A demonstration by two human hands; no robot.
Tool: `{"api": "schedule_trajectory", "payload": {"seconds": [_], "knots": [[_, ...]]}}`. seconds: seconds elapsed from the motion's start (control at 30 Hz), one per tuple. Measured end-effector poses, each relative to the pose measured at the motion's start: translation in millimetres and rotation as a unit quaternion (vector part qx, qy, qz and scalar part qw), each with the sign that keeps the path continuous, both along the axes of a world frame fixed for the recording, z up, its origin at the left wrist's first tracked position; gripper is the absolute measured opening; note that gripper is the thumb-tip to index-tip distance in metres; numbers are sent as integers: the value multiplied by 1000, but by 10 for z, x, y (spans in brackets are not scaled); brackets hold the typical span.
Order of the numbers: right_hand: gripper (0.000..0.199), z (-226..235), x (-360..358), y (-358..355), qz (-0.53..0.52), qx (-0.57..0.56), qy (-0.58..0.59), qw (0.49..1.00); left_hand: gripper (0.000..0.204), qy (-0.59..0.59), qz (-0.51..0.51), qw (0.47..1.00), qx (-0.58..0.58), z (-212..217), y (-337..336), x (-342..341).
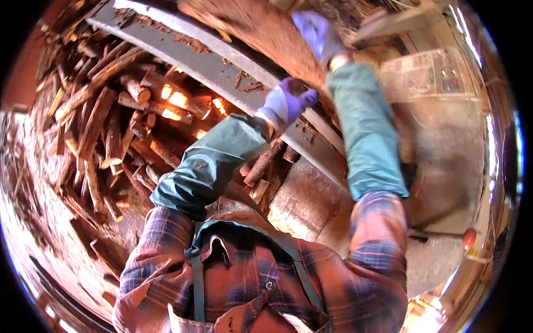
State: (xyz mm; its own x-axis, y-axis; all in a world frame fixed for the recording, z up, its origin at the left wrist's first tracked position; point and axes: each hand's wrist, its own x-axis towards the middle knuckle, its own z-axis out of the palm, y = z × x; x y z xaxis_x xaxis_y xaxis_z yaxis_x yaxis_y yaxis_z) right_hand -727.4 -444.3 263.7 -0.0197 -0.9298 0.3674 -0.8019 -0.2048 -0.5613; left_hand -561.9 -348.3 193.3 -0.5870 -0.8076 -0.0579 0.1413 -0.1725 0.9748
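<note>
Both hands wear purple gloves, with teal sleeve covers over a plaid shirt. My left hand [287, 103] has its fingers curled and sits at the lower edge of a slanted grey metal rail [211, 64]; nothing shows inside the fist. My right hand [316, 32] is raised higher and blurred. Its fingers are stretched out flat against a brown mass of bark and wood [261, 28] above the rail. Below the rail lies a heap of split logs [105, 127], with flames [177, 101] glowing among them.
Short log ends [261, 166] lie just under my left forearm. A pale concrete slab [311, 200] spreads below the rail. A grey control panel with buttons [438, 72] stands at the upper right. A small orange object [469, 238] sits at the right edge.
</note>
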Motion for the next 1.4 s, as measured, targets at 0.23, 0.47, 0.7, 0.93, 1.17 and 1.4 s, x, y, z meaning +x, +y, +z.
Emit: {"api": "schedule_trajectory", "payload": {"seconds": [0.23, 0.47, 0.7, 0.93, 1.17, 1.4], "knots": [[11, -652, -749, 485, -103, -28, 648, 754, 39, -234, -155, 959, 43, -710, 1156, 971], [36, -873, -1095, 693, -146, 14, -34, 989, 31, -370, -148, 913, 85, -1686, 1902, 1668], [26, -487, 1206, 1010, -15, -51, -272, 961, 42, -387, -106, 897, 186, -1730, 1801, 2866], [44, -2599, 3834, 820, -13, 461, -451, 764, 51, -323, 96, 907, 254, -2598, 1037, 4492], [111, -4776, 6435, -123, -2, 676, -430, 598, 91, -430, 320, 828, 166, -4082, -63, 6901], [106, -6902, 7851, -1196, -141, 593, -443, 657, 125, -497, 134, 834, 196, -5125, -1698, 7633]]}}
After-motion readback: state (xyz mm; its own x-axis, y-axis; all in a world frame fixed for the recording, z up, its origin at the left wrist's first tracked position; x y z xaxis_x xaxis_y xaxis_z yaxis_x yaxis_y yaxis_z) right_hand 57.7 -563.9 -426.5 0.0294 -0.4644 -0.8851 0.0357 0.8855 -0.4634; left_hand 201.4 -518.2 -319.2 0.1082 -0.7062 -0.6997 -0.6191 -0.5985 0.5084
